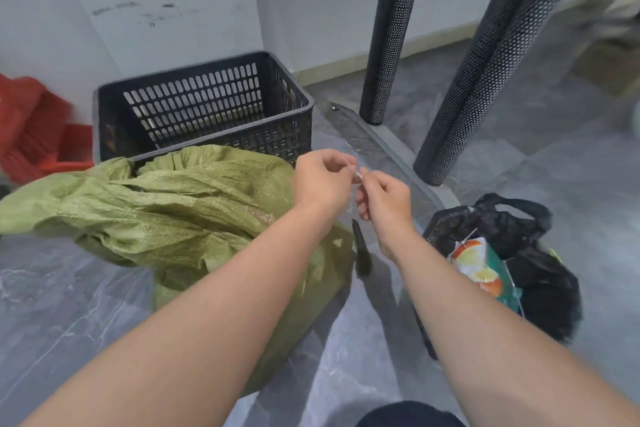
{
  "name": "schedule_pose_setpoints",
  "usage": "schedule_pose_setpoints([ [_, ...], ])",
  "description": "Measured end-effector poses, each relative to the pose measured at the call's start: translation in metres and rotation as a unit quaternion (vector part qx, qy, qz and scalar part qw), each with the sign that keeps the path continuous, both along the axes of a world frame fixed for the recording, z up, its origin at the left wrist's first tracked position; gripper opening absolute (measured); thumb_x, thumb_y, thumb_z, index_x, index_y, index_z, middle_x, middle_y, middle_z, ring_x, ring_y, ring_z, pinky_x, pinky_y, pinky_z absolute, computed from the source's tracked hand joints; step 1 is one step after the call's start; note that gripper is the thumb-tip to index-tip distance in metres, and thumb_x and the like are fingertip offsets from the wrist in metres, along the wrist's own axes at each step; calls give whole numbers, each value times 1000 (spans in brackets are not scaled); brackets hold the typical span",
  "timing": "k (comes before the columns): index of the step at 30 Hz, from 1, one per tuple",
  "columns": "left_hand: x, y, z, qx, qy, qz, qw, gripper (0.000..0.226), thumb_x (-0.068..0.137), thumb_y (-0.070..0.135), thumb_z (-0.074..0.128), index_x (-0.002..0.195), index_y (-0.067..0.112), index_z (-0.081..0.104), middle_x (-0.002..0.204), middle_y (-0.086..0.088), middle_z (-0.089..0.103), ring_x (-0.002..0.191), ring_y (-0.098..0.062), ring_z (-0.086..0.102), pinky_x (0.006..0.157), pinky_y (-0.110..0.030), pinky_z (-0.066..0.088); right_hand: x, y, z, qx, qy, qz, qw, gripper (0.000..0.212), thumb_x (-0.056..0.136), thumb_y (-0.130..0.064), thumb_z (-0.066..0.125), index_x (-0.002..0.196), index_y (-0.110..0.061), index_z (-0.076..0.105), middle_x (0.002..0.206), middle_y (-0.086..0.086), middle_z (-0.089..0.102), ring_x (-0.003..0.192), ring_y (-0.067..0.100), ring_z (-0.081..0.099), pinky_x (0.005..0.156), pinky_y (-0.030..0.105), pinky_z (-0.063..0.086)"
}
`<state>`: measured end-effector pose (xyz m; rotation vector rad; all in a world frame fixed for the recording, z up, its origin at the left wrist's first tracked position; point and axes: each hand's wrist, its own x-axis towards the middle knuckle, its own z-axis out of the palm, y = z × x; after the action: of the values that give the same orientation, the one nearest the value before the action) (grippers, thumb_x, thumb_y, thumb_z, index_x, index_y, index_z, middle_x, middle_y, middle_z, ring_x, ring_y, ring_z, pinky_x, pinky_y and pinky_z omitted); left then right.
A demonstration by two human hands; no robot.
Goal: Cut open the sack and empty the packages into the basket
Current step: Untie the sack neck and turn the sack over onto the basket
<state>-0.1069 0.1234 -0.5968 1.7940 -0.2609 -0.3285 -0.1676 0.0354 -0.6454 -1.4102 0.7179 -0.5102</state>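
Note:
A crumpled green woven sack [180, 211] lies on the grey floor in front of a black slotted plastic basket [204, 107], whose inside looks bare. My left hand [322, 180] and my right hand [384, 198] meet above the sack's right end, fingers pinched on a thin pale string or strip [358, 177] held between them. A dark knife-like tool [362, 250] lies on the floor just below my hands, beside the sack. No packages show outside the sack.
A black plastic bag [512, 253] with a colourful orange-print wrapper stands at the right. Two black perforated posts [391, 31] rise behind. A red bag [31, 128] lies at the left by the white wall.

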Motion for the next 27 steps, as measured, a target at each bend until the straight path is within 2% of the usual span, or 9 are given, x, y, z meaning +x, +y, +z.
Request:
schedule_pose_setpoints([
  [4,-17,-23,5,-32,30,-27,999,13,86,1,73,83,12,78,68,2,74,56,-3,63,79,-32,59,-28,-22,14,-61,-19,-34,997,31,99,-30,64,81,-5,71,57,10,44,51,20,39,48,27,33],
  [8,-45,-52,10,-39,64,-84,994,13,84,2,75,87,14,76,71,3,69,61,-10,60,68,-27,53,-71,-54,23,-155,19,-86,984,27,98,-30,67,80,-11,75,58,-8,59,54,6,49,59,24,41],
  [10,-62,-67,8,-43,83,-106,990,14,85,8,77,97,15,76,79,4,69,66,-9,61,63,-18,49,-96,-72,24,-192,51,-119,973,26,97,-32,68,80,-14,76,67,-8,69,62,8,59,67,25,47],
  [13,-84,-88,5,-45,97,-120,987,23,89,20,75,111,14,76,95,4,72,80,-5,63,77,-20,50,-132,-99,17,-238,130,-164,949,27,95,-36,68,79,-16,77,78,-5,74,78,12,68,75,29,50],
  [14,-90,-93,5,-45,103,-126,986,22,91,23,72,111,15,76,97,5,72,83,-4,62,80,-23,49,-143,-105,14,-251,156,-175,939,27,95,-36,68,79,-16,76,79,-5,74,79,11,67,74,28,48],
  [16,-103,-101,5,-39,127,-141,981,15,95,29,66,101,20,76,92,11,70,80,1,58,75,-24,46,-162,-115,9,-255,192,-198,927,28,95,-35,67,77,-16,77,82,-5,74,82,10,66,75,29,48],
  [19,-116,-110,3,-25,151,-151,977,22,99,33,58,79,25,57,75,12,51,66,-1,44,65,-27,38,-182,-123,3,-254,242,-200,915,27,96,-37,67,76,-20,76,77,-11,70,78,8,65,70,27,45],
  [24,-125,-115,-6,-23,127,-170,977,11,99,33,54,94,23,55,81,3,45,66,-9,38,61,-30,32,-194,-124,-8,-257,345,-126,894,21,92,-41,72,77,-26,78,79,-8,74,79,14,68,73,33,56],
  [27,-124,-111,-7,-19,121,-172,977,11,98,32,53,93,23,56,91,-4,48,70,-11,39,61,-30,31,-191,-122,-11,-261,346,-140,890,19,89,-43,73,82,-27,81,82,-13,75,81,11,69,79,35,58],
])
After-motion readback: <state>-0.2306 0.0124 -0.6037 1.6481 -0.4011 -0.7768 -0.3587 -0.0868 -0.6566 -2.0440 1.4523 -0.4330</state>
